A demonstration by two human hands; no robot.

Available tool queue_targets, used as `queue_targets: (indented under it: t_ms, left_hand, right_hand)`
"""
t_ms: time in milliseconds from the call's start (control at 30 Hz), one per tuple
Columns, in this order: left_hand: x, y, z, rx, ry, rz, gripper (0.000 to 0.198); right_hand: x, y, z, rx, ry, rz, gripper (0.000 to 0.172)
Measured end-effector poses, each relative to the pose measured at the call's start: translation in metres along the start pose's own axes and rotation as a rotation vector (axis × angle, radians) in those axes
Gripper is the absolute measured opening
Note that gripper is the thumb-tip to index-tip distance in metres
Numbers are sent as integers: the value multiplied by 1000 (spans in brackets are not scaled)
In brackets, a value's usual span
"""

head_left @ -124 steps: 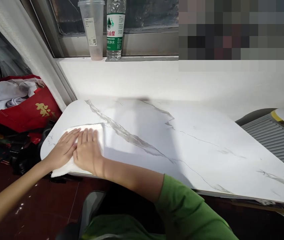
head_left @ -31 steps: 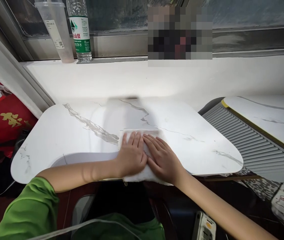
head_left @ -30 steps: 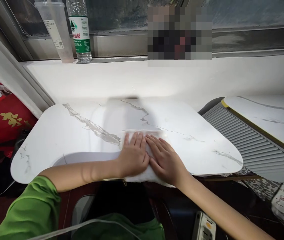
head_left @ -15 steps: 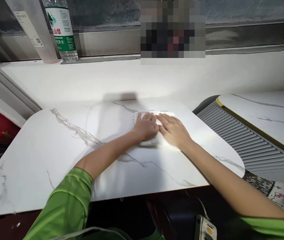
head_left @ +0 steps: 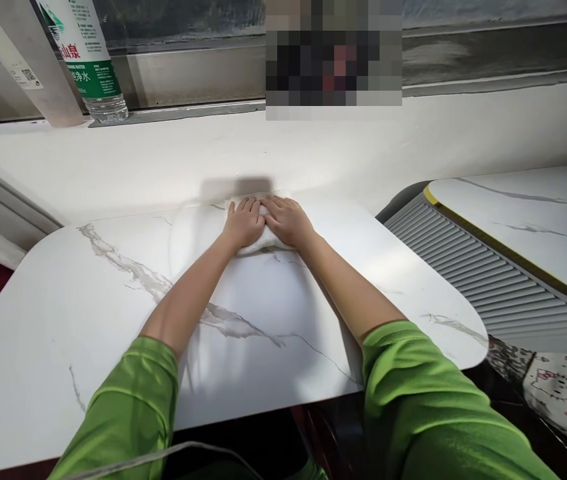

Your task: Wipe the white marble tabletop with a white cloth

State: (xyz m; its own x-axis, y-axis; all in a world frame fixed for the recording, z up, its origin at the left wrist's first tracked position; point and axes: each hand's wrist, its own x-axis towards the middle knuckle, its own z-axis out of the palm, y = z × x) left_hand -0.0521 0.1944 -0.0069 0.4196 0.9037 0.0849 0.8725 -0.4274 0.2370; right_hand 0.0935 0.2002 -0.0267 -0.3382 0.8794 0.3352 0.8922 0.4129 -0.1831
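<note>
A white cloth [head_left: 267, 242] lies on the white marble-patterned table [head_left: 113, 347], close to the wall at the table's far edge. My left hand [head_left: 244, 225] rests flat on the cloth's left side, fingers stretched forward. Beside it, my right hand [head_left: 289, 220] presses flat on the right side, its fingers also straight. The two hands nearly touch at the thumbs. Most of the cloth is hidden under them.
A plastic water bottle [head_left: 96, 80] and a tall frosted container [head_left: 38, 73] stand on the window ledge at upper left. To the right are a grey ribbed panel [head_left: 463, 267] and another marble-patterned top [head_left: 533, 220]. A patterned Hello Kitty item [head_left: 566, 393] lies at lower right.
Both hands and the cloth have slid left and away from me, up to the wall side of the table. The view has shifted slightly.
</note>
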Motion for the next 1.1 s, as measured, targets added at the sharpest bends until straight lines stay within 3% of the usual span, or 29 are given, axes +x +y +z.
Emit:
queue_targets:
  t_ms: [167,267,500,633,833,1100]
  left_hand:
    - [-38,6,-2,19,-28,12,54]
    - [-78,14,-5,43,-30,8,54]
    - [-187,41,-7,74,-1,48,55]
    - [-224,43,-6,87,41,118,55]
    - [-216,39,-10,52,10,80,55]
    - [-153,-1,-14,66,24,3,51]
  right_hand:
    - [-34,-27,-10,-81,-71,8,53]
    - [-65,-51,-18,-94,-84,-29,54]
    - [-157,-110,-36,-70,19,-126,54]
    - [-187,-131,-41,-51,55,-187,54]
    - [-173,-128,-41,3,14,-185,53]
    - [-95,-106,-16,37,-20,-172,51]
